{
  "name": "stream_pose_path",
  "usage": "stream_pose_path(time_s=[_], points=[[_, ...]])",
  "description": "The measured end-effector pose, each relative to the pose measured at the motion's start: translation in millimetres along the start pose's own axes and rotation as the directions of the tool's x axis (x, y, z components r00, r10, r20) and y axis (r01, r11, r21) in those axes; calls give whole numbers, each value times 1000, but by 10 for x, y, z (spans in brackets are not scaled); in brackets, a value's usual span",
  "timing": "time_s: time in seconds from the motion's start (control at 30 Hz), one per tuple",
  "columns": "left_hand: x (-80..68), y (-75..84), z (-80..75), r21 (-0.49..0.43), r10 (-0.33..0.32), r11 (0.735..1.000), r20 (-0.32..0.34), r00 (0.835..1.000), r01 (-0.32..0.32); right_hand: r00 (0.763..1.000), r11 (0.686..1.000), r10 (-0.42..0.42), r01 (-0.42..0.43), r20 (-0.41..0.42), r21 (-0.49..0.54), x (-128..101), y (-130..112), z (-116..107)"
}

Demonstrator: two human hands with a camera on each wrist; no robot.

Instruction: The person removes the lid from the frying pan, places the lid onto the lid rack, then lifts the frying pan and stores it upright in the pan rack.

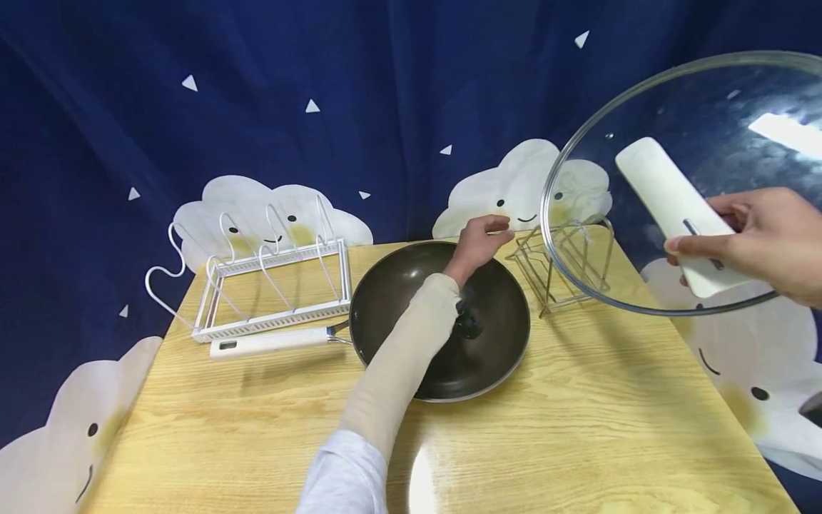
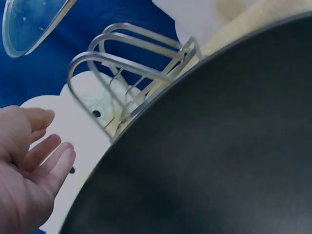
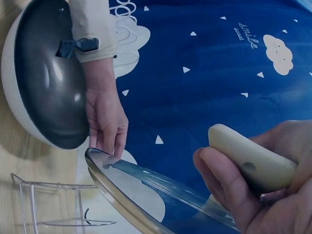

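My right hand (image 1: 773,239) grips the off-white handle (image 1: 668,193) of a large glass pan lid (image 1: 713,107), held up and tilted at the right of the head view. The metal-rimmed edge overlaps a wire rack (image 1: 546,285) there. My left hand (image 1: 481,243) reaches over the far side of a dark frying pan (image 1: 392,285) and holds nothing; its fingers are loosely bent in the left wrist view. The right wrist view shows the left fingertips close to the lid's rim (image 3: 105,178). The left forearm covers the middle of the pan.
The pan's white handle (image 1: 276,343) points left across the wooden table (image 1: 257,442). Behind it stands a white rack (image 1: 270,314) with several curved wire dividers. A blue curtain (image 1: 359,57) with cloud prints hangs behind the table.
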State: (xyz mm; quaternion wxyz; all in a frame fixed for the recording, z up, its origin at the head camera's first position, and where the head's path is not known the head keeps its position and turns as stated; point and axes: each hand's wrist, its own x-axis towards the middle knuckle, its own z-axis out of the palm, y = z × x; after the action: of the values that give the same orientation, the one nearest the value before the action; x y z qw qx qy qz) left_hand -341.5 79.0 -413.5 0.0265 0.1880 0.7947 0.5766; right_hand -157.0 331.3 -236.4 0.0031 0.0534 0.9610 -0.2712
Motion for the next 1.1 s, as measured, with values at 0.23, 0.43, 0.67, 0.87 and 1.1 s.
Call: stream_pose_path(time_s=[0.23, 0.43, 0.67, 0.87, 1.1], points=[[4, -28, 247, -110, -70, 992, -81, 994, 61, 1000, 998, 2, -3, -20, -55, 47, 62, -28], [7, -29, 365, -166, -45, 986, -71, 996, 33, 999, 990, -2, -5, -52, -141, 50, 75, -26], [17, 18, 449, -177, -48, 984, -97, 994, 30, 998, 984, 12, -22, -55, -174, 96, 75, 7], [23, 74, 467, -113, -23, 993, -29, 999, 19, 1000, 978, -9, 5, -21, -210, 126, 52, 46], [66, 88, 528, -1, 36, 999, -2, 999, -36, 999, 970, -35, 37, 10, -241, 187, 49, 123]])
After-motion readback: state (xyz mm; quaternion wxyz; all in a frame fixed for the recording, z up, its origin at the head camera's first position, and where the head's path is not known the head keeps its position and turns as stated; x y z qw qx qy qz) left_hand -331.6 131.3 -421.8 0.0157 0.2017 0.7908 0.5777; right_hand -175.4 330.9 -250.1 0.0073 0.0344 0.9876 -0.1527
